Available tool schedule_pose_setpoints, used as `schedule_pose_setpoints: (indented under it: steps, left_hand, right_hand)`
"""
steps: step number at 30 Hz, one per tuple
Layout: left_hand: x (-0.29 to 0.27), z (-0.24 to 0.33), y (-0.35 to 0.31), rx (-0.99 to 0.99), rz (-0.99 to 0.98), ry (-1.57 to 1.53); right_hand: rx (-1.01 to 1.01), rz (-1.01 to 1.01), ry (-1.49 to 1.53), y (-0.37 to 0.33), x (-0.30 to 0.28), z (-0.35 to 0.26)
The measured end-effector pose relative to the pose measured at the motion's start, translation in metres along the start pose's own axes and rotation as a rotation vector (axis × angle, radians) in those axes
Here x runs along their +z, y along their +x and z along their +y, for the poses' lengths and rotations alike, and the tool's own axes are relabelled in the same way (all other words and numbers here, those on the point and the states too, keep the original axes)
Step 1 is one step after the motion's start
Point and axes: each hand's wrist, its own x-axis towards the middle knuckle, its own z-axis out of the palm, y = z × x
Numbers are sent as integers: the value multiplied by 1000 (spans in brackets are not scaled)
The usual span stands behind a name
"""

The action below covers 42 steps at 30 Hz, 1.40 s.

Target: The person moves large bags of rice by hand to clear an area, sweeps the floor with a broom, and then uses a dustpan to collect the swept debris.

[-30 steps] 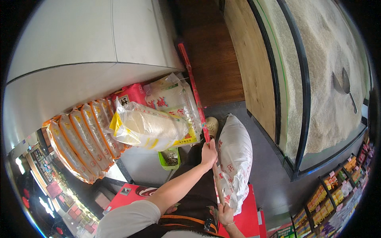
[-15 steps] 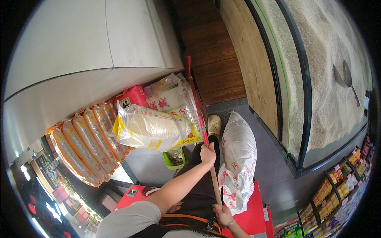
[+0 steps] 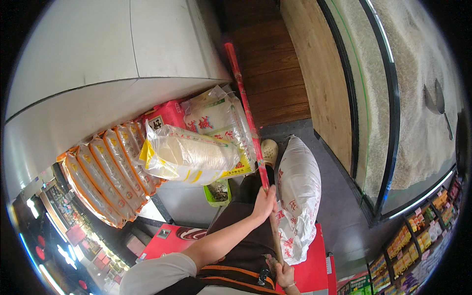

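A long pole (image 3: 248, 108), red on its far stretch and bare wood nearer me, runs from my waist up past the stacked bags. My left hand (image 3: 265, 202) is wrapped round it at mid-length, while my right hand (image 3: 284, 275) grips the wooden part close to my body. To the pole's right a big white sack (image 3: 298, 191) with red print lies on the floor and partly on a red surface (image 3: 320, 246). Left of the pole are a clear bag of pale contents (image 3: 191, 152) and a flatter plastic bag (image 3: 211, 115) behind it. Whatever is fixed to the pole's ends cannot be made out.
A green-rimmed tray (image 3: 216, 204) of grey debris sits below the bags. Several orange-edged packs (image 3: 108, 177) stand in a row beside a pale cabinet (image 3: 73, 54). At right is a glass-walled bin of grain (image 3: 413, 132) with a metal scoop (image 3: 436, 101); shelves (image 3: 413, 241) stand beyond.
The pole and both hands have shifted slightly right, and the pole's far end now reaches higher. My view has moved a little; both hands keep their hold.
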Motion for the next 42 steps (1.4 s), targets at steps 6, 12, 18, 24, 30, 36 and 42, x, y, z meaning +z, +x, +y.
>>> schedule_pose_setpoints:
  steps: [6, 12, 18, 24, 30, 36, 42]
  left_hand:
    - [-66, 47, 87, 580, 333, 989]
    - [-150, 197, 271, 950, 370, 1651]
    - [-167, 232, 385, 714, 128, 1968]
    - [-199, 231, 452, 72, -231, 1268]
    - [-138, 245, 433, -152, -253, 1442]
    - [-134, 221, 427, 189, 62, 2015]
    - [-137, 233, 426, 112, -43, 1967]
  right_hand:
    - [250, -4, 501, -27, -40, -7]
    - [424, -29, 500, -2, -44, 23]
    - [534, 133, 659, 45, -20, 27]
    - [563, 30, 648, 87, -20, 10]
    - [730, -49, 602, 122, -18, -9]
    - [710, -41, 568, 137, -10, 9]
    - [710, -29, 539, 138, -8, 16]
